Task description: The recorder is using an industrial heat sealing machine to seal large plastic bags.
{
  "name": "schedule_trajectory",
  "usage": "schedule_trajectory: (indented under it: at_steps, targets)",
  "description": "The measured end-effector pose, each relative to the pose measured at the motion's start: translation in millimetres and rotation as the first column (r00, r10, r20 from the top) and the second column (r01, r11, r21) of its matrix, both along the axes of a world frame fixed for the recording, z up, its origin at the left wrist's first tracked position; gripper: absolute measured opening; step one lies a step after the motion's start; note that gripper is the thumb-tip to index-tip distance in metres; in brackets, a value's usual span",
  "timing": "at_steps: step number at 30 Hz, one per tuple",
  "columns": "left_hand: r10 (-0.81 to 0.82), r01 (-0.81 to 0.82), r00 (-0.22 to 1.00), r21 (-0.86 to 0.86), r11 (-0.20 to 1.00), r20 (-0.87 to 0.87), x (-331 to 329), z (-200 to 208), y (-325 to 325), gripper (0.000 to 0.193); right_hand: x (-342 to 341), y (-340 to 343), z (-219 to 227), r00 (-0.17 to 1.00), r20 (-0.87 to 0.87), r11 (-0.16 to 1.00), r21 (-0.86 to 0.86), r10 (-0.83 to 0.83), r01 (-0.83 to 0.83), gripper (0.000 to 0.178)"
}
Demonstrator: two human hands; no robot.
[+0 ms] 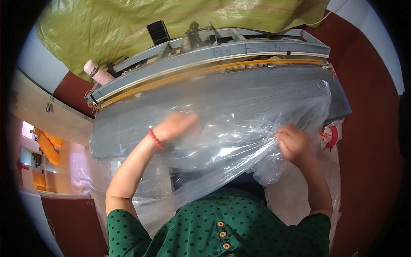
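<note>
A large sheet of clear plastic film [239, 137] drapes over a grey surface [274, 79] and hangs down over my lap. On the right, my right hand [293, 143] pinches a gathered fold of the film between closed fingers. My left hand [177, 125], with a red bead bracelet at the wrist, is over the middle-left of the film. Its fingers are stretched out and smeared by motion. Whether the left palm touches the film is hard to make out.
A long grey metal frame [171, 59] with orange strips [257, 62] runs along the far side. A pink bottle [98, 72] and a dark phone [158, 32] lean by it. Yellow-green woven sheeting [107, 25] hangs behind. A doorway opens at left.
</note>
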State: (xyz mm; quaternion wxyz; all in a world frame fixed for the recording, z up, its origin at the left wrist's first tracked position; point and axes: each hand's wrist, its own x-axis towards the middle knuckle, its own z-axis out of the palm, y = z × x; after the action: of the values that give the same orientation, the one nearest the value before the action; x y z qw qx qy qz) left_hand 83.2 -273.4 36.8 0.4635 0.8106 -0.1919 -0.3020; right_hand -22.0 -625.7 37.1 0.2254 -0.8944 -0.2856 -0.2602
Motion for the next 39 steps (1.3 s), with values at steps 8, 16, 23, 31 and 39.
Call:
schedule_trajectory:
  at_steps: [8,16,23,31,39]
  targets:
    - [0.207,-0.228,0.973,-0.261,0.938,-0.103,-10.1,-1.1,-43.4,0.012,-9.0,10.2,29.3,0.963,-0.266,0.999,0.019,0.048,-0.045,0.023]
    - [0.033,0.000,0.990,-0.233,0.972,0.137,10.4,54.1,-86.5,0.015,82.8,73.9,35.2,0.840,-0.367,0.816,0.559,0.400,-0.144,0.050]
    - [-0.092,0.122,0.992,-0.474,0.872,0.086,31.0,46.8,-81.2,0.022,112.1,52.8,28.6,0.705,-0.556,0.643,0.744,0.441,0.184,0.016]
    - [-0.209,0.198,0.963,-0.080,0.977,-0.172,49.7,-4.0,-33.2,0.013,129.8,-47.0,-8.8,0.840,-0.223,0.811,0.228,-0.494,0.538,0.020]
    - [-0.011,-0.008,0.967,-0.074,0.997,-0.253,54.1,-16.6,-20.7,0.006,133.5,-190.9,-58.8,0.446,0.070,0.449,0.030,-0.892,0.893,0.015]
